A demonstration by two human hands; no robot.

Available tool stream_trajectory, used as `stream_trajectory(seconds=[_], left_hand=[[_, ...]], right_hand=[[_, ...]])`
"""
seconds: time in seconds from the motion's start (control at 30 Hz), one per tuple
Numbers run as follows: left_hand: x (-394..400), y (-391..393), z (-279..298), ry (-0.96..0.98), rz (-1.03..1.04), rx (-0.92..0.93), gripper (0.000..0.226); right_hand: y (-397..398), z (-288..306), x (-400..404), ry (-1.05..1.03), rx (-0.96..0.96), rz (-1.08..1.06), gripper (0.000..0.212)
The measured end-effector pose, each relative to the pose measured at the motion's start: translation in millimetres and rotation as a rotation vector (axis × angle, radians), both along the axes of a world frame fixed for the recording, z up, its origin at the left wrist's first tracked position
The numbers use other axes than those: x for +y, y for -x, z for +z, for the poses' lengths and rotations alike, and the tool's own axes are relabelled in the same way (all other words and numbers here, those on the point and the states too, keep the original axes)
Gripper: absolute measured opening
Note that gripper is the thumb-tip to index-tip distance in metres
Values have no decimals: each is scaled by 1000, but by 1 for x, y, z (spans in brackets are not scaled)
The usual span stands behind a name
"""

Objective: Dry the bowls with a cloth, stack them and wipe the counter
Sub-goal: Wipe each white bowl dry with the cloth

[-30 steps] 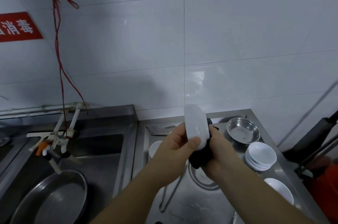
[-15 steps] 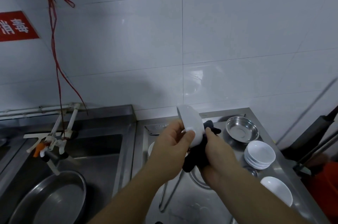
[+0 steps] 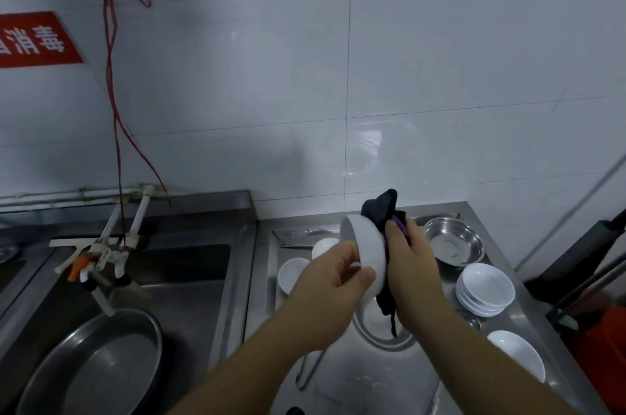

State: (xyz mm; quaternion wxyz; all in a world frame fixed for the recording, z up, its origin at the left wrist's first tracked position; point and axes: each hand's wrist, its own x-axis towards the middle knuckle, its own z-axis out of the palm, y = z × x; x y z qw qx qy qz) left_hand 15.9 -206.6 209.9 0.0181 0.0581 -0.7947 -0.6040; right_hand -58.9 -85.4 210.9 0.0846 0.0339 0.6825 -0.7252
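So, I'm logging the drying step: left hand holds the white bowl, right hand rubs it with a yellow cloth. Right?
Not quite. The cloth is dark, not yellow, as the head view shows. The left hand does hold the white bowl, and the right hand does rub it.

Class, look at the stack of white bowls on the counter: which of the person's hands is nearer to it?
Right. The right hand, holding the dark cloth, is just left of the stack of white bowls; the left hand, gripping a white bowl, is farther left.
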Motion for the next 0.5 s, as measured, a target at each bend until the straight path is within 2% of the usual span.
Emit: stream_trajectory(seconds=[0.1,0.27,0.37,0.5], left_hand=[[-2,-6,-10,200,-37,-9,4],[-9,-12,-18,496,-79,9,17],[-12,-13,-19,535,-117,22,2],[-16,-15,-25,516,-201,34,9]], right_hand=[[4,-9,-2,30,-164,26,23],[-7,-25,-3,53,-235,37,15],[-16,-31,-2,116,-252,38,14],[-29,-38,1,139,-223,67,35]])
